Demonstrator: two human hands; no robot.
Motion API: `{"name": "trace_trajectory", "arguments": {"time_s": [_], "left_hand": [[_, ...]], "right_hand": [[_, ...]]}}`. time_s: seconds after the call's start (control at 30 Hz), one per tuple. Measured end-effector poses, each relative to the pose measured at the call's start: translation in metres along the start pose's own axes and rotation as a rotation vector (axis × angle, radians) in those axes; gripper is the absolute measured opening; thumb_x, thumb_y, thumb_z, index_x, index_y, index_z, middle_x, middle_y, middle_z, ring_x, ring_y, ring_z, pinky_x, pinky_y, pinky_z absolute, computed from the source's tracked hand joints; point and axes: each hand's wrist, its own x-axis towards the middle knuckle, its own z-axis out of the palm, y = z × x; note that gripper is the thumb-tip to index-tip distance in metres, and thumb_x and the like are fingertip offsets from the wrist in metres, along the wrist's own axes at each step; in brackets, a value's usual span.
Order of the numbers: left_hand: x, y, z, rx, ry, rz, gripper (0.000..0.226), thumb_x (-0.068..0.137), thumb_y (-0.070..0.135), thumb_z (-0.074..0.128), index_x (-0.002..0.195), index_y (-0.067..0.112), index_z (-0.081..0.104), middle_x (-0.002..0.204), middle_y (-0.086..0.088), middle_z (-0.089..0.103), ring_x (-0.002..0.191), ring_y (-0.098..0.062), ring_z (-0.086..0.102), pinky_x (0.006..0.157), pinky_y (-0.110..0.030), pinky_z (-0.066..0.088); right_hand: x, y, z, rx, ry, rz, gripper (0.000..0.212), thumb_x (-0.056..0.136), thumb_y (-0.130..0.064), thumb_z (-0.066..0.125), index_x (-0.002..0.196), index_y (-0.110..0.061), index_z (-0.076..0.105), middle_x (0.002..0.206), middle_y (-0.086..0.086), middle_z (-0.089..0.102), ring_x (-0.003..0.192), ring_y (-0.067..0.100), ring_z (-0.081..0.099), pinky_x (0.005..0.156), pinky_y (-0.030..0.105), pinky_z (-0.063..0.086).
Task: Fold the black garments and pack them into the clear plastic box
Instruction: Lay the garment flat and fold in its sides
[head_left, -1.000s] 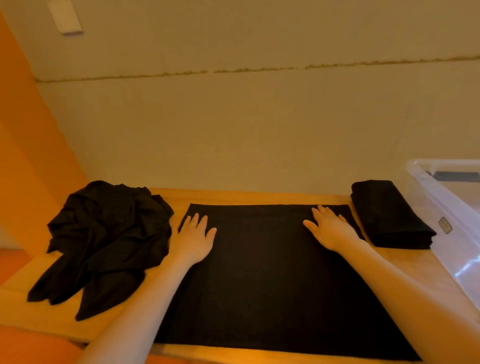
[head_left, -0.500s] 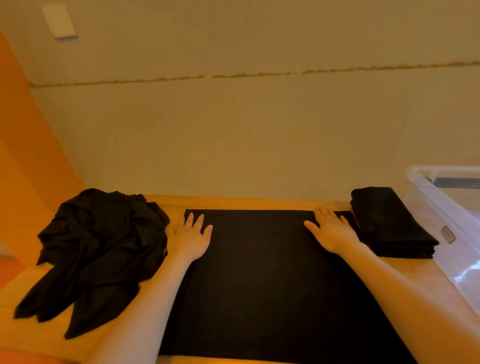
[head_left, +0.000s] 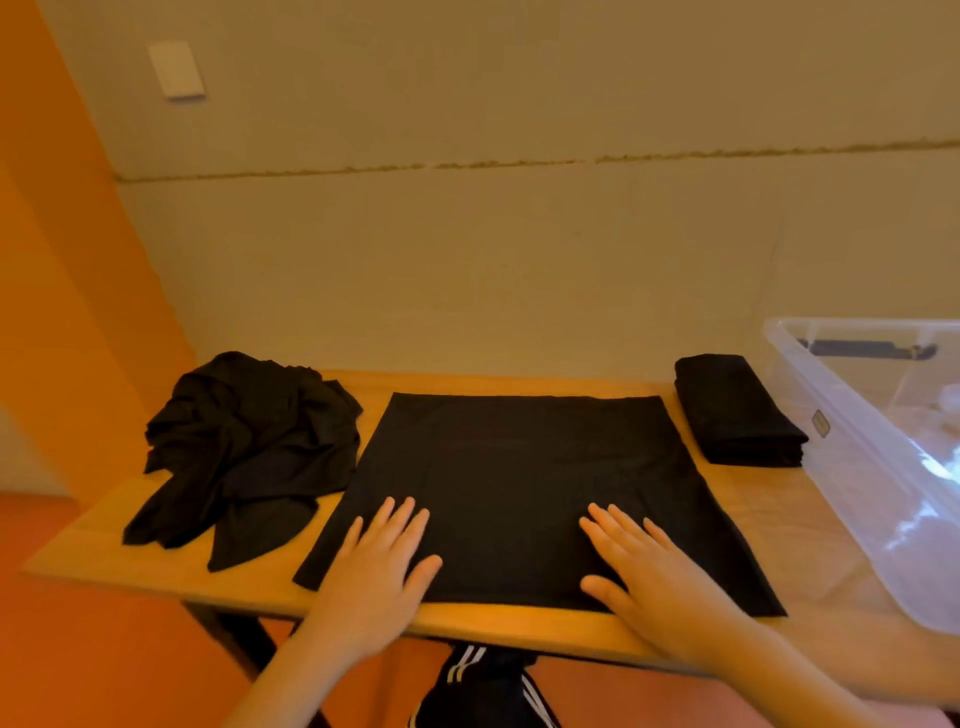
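A black garment (head_left: 524, 467) lies flat and squared on the middle of the wooden table (head_left: 93, 545). My left hand (head_left: 382, 561) rests flat on its near left part, fingers straight. My right hand (head_left: 654, 566) presses flat on its near right part. A crumpled heap of black garments (head_left: 249, 441) sits at the left of the table. A folded black garment (head_left: 732, 410) lies at the back right, beside the clear plastic box (head_left: 872, 447), whose open top shows at the right edge.
A beige wall (head_left: 519, 234) rises right behind the table, with an orange wall (head_left: 62, 260) at the left. The table's front edge is close to me. Dark trousers with white stripes (head_left: 483, 686) show below it.
Both hands have slid from the far edge of the flat garment back to its near edge, staying flat on the cloth. The view has pulled back from the table.
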Motion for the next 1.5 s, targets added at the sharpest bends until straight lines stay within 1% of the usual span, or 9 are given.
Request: {"name": "trace_trajectory", "arguments": {"time_s": [0.1,0.27,0.77,0.83,0.9,1.03,1.13,1.3,1.5], "left_hand": [[-0.008,-0.014,0.002,0.021,-0.001,0.022,0.067,0.093,0.061,0.01,0.15,0.027,0.004,0.158,0.011,-0.002,0.142,-0.003,-0.009,0.115,-0.028,-0.004],[-0.029,-0.037,0.007,0.028,0.096,0.072,0.127,0.044,0.083,-0.036,0.15,0.027,0.006,0.156,0.015,0.001,0.132,0.006,-0.012,0.109,-0.021,-0.007],[-0.06,-0.072,0.028,0.04,0.394,0.223,0.062,0.096,0.056,0.021,0.13,0.016,0.054,0.131,0.001,0.056,0.125,-0.015,0.048,0.101,-0.029,0.037],[-0.063,-0.072,0.029,0.003,0.448,0.232,0.041,0.091,0.032,0.056,0.129,0.015,0.055,0.129,-0.002,0.058,0.123,-0.018,0.051,0.1,-0.034,0.037],[-0.064,-0.072,0.032,-0.027,0.469,0.235,0.054,0.075,0.008,0.075,0.126,0.013,0.058,0.126,-0.004,0.061,0.121,-0.021,0.054,0.098,-0.034,0.037],[-0.072,-0.073,0.03,-0.157,0.488,0.157,0.052,0.079,-0.006,0.067,0.125,0.015,0.059,0.128,0.0,0.058,0.122,-0.005,0.043,0.102,-0.024,0.033],[-0.078,-0.072,0.019,-0.291,0.469,0.119,0.039,0.084,-0.007,0.06,0.116,0.014,0.065,0.122,0.0,0.062,0.113,0.002,0.047,0.098,-0.012,0.033],[-0.076,-0.059,-0.029,-0.456,0.446,0.001,0.024,0.09,0.003,0.057,0.086,0.025,0.066,0.082,0.0,0.068,0.055,-0.007,0.054,0.052,-0.011,0.039],[-0.04,-0.042,-0.121,-0.829,0.717,-0.004,0.015,0.094,0.02,0.054,0.091,0.011,0.066,0.085,-0.002,0.064,0.081,-0.016,0.06,0.068,-0.023,0.044]], "right_hand": [[-0.014,0.016,0.006,-0.051,0.026,0.057,0.139,0.026,-0.084,-0.038,0.148,-0.027,-0.004,0.155,-0.012,-0.01,0.129,-0.004,-0.018,0.114,0.027,-0.005],[-0.053,0.043,0.004,-0.08,0.053,0.137,0.126,0.024,-0.085,-0.037,0.134,-0.027,-0.021,0.147,-0.017,-0.018,0.129,-0.003,-0.019,0.114,0.025,-0.003],[-0.1,0.068,0.017,-0.218,0.115,0.061,0.116,0.032,-0.086,-0.033,0.132,-0.03,-0.021,0.14,-0.012,-0.022,0.13,0.001,-0.018,0.106,0.02,-0.011],[-0.104,0.07,0.025,-0.208,0.201,0.043,0.086,0.066,-0.085,-0.008,0.135,-0.035,-0.009,0.143,-0.015,-0.01,0.132,0.0,-0.009,0.108,0.022,-0.007],[-0.109,0.07,0.03,-0.237,0.297,0.062,0.069,0.085,-0.057,0.049,0.137,-0.034,0.011,0.149,-0.008,0.017,0.132,0.002,0.011,0.11,0.029,0.009],[-0.113,0.084,0.045,-0.261,0.512,-0.018,0.082,0.044,-0.021,0.092,0.119,-0.019,0.059,0.114,0.0,0.067,0.105,0.011,0.061,0.086,0.032,0.043],[-0.118,0.088,0.049,-0.262,0.628,-0.041,0.071,0.039,-0.003,0.092,0.105,-0.019,0.07,0.104,-0.003,0.071,0.09,0.012,0.069,0.074,0.03,0.054],[-0.107,0.078,0.006,0.287,0.624,0.094,0.021,0.081,0.003,0.064,0.093,-0.014,0.072,0.084,-0.007,0.067,0.08,0.012,0.062,0.082,0.019,0.048],[-0.076,0.046,-0.095,0.706,0.844,0.122,0.013,0.091,-0.01,0.055,0.084,-0.019,0.061,0.075,-0.011,0.057,0.073,0.004,0.053,0.073,0.024,0.042]]}}
